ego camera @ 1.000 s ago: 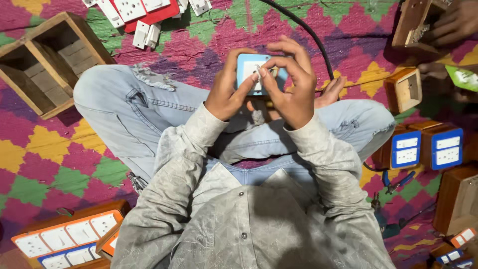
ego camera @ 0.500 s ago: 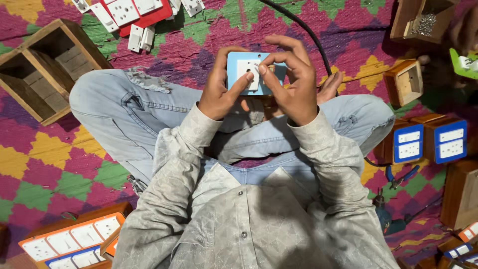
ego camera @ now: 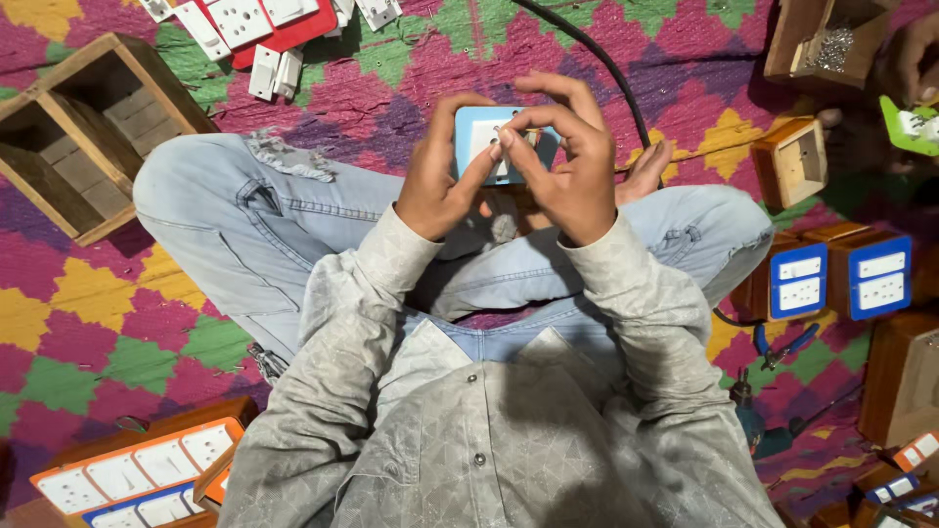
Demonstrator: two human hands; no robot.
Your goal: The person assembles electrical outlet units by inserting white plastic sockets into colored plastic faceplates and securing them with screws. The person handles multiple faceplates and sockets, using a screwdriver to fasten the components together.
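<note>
Right now, a small blue switch plate [ego camera: 481, 137] with a white middle is held up above the lap, over the crossed legs in pale jeans [ego camera: 293, 235]. It is gripped from both sides. The left hand [ego camera: 440, 181] is wrapped around its left edge, with the thumb laid across the white front. The right hand [ego camera: 567, 161] is closed on its right edge, and its fingertips [ego camera: 509, 132] are pinched together on the front of the plate. Something tiny may be pinched there, but it is too small to tell.

Just past the hands, a black cable [ego camera: 606, 68] is seen running across the bright zigzag mat [ego camera: 88, 323]. A bare foot [ego camera: 650, 166] is tucked just beside the right hand.

Farther out on the left, an open wooden box [ego camera: 73, 137] with 2 sections is lying on the mat. At the top, white switch parts [ego camera: 274, 70] are spread near a red plate [ego camera: 293, 29]. At the bottom left, long orange and blue plates [ego camera: 137, 469] with white switches are stacked.

On the right, a small wooden box [ego camera: 790, 161] is set near 2 wooden boxes with blue fronts [ego camera: 841, 279]. Blue-handled pliers [ego camera: 782, 344] are lying just below them. In the top right corner, another person's hand [ego camera: 915, 59] is seen near a green part [ego camera: 915, 125].
</note>
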